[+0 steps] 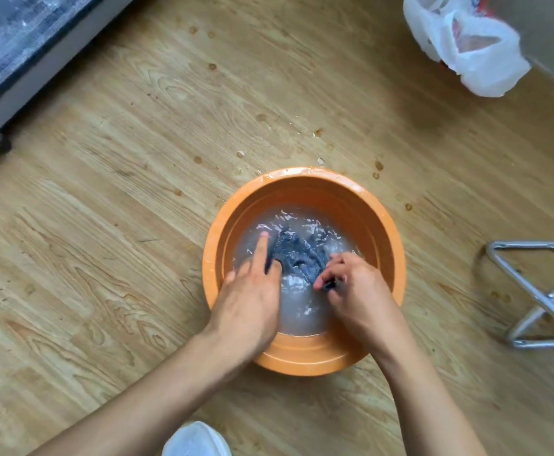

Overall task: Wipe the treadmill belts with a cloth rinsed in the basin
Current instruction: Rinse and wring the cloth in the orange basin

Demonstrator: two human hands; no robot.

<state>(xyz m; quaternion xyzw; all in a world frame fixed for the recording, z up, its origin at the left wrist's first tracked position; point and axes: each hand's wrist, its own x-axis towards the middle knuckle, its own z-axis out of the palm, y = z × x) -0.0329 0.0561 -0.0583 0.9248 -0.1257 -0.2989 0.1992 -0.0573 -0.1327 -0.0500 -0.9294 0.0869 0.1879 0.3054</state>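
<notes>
we dip both hands in the round orange plastic basin (305, 180) on the wood-grain floor (104, 225). our left hand (252, 291) grips one end of the dark blue-grey cloth (297, 253), forefinger straight; our right hand (351, 286) pinches the other end. the cloth lies in cloudy water (297, 312).

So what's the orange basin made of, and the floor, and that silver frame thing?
The basin looks like plastic: one even orange colour and a smooth, glossy rim with bright highlights. The floor shows wood grain and knots, so it is wood or a wood-look laminate; I cannot tell which. The frame looks like polished metal tubing, silvery with sharp reflections.
</notes>
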